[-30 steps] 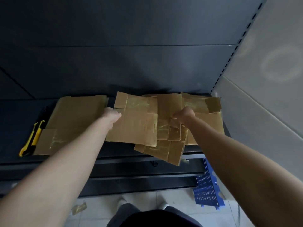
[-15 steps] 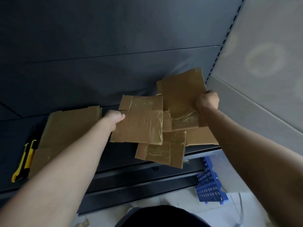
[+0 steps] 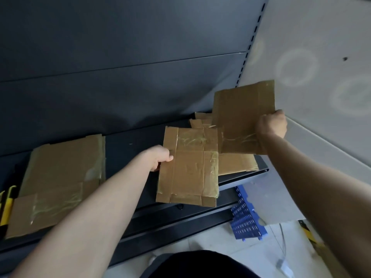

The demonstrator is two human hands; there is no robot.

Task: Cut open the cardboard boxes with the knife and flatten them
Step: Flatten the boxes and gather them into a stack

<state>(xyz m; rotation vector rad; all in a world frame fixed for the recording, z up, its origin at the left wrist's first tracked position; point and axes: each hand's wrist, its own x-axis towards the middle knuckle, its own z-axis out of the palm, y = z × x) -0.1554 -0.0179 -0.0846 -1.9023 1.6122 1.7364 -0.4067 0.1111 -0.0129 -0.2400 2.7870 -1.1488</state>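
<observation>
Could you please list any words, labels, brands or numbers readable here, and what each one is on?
None can be read.
The taped sheet in the left hand and the raised sheet in the right hand show only brown cardboard and glossy tape.
The yellow knife shows no legible marking.

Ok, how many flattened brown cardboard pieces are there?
4: leftmost piece on the dark shelf, middle piece in the left hand, raised piece in the right hand, bottom piece beneath them; others possibly hidden.
</observation>
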